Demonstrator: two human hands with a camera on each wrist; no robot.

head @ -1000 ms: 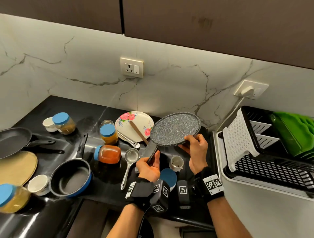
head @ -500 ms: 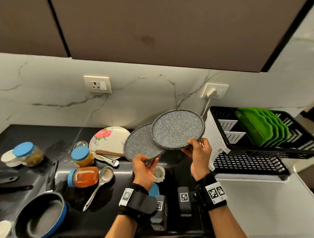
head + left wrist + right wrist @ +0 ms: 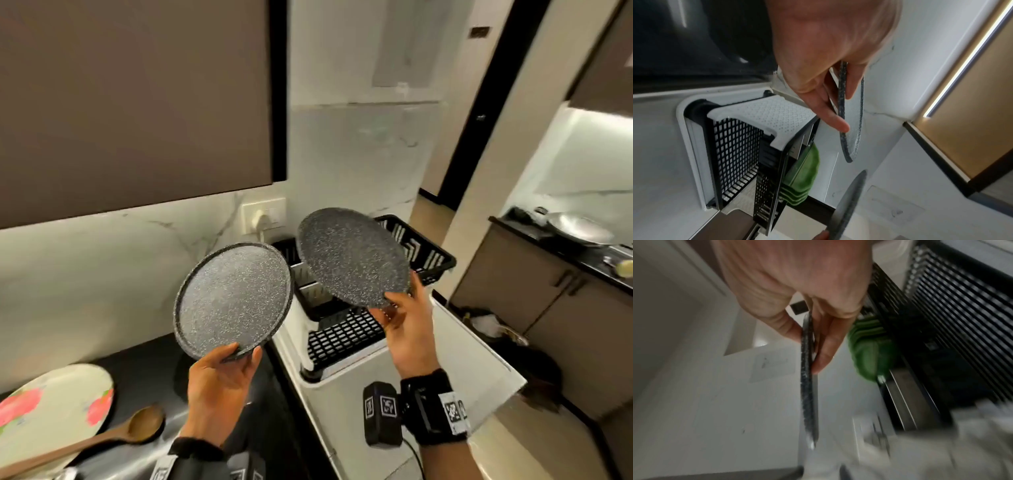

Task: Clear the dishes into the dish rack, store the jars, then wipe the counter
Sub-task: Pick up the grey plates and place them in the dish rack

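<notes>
Head view shows each speckled plate pinched by its lower rim, left hand (image 3: 219,380) holding one (image 3: 233,298) at nine o'clock of the dish rack (image 3: 346,335), right hand (image 3: 409,329) holding another (image 3: 352,260) above it; likely stiff, breakable, slick.

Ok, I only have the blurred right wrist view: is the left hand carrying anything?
Observer: Yes, the left hand grips a second speckled plate by its lower rim, left of the dish rack.
Operator: Is my plate in the rack?
Observer: No. The right hand holds the right-hand plate in the air, in front of the upper tier.
Operator: What's on the counter?
Observer: A floral plate, with a wooden spoon lying partly on it.
</notes>
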